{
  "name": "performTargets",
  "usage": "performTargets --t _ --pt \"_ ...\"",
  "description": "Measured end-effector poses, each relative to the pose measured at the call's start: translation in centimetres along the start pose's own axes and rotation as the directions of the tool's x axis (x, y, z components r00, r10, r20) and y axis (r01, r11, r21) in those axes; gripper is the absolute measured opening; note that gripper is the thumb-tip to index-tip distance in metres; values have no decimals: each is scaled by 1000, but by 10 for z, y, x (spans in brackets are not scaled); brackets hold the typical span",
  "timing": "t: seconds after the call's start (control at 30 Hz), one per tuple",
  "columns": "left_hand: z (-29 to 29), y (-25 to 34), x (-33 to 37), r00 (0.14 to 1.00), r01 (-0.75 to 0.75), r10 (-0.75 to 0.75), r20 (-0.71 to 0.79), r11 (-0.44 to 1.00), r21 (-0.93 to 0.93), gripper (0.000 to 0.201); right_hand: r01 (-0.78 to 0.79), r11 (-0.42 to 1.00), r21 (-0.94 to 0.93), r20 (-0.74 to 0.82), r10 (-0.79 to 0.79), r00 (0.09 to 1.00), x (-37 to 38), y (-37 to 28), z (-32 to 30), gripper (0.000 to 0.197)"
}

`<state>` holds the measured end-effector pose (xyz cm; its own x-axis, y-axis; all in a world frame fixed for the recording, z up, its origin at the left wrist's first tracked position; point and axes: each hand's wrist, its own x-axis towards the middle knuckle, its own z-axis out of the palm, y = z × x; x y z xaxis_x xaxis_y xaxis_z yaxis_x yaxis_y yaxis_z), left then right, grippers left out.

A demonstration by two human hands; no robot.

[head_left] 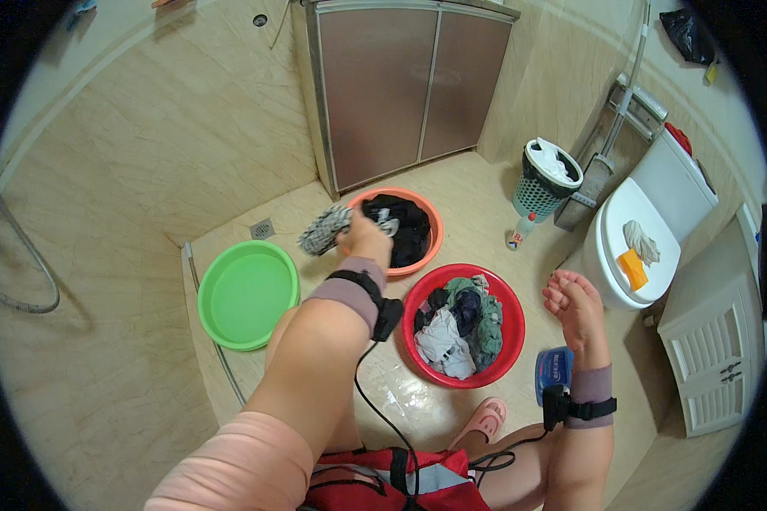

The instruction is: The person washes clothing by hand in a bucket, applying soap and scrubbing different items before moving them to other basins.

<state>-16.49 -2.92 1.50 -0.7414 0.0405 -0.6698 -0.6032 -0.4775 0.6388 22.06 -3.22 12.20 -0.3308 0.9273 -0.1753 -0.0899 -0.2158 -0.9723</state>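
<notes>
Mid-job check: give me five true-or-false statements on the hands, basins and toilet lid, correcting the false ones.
1. The left hand holds a black-and-white cloth. True.
2. The right hand grips the red basin. False: it is apart from it.
3. Dark clothing lies in the orange basin. True.
4. The green basin stands right of the red one. False: it stands left.
5. The toilet lid is up. False: it is down, with a light cloth on it.

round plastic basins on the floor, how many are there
3: the green round plastic basin at left, the orange round plastic basin by the brown cabinet, partly behind the left hand, and the red round plastic basin right of centre.
</notes>
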Motion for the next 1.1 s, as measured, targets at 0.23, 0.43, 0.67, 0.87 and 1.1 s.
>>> performTargets --t 0.23,0.43,0.67,0.87,1.1 --pt "-29 63 122 993 43 -57 -106 991 -129 60 -8 1000 12 15 8 1000 -10 -7 8 24" --pt "-9 72 81 992 39 -66 -104 970 -240 51 -11 999 47 27 9 1000 -12 -12 13 22" --pt "-2 107 94 995 45 -59 -79 986 -162 29 -35 999 29 79 33 996 -15 -9 27 22" --pt "41 202 124 980 -75 123 159 958 -278 24 -36 999 19 110 34 993 -7 -7 42 21" --pt "53 335 76 921 59 3 391 988 -145 22 -59 998 -6 151 59 987 0 0 54 20"
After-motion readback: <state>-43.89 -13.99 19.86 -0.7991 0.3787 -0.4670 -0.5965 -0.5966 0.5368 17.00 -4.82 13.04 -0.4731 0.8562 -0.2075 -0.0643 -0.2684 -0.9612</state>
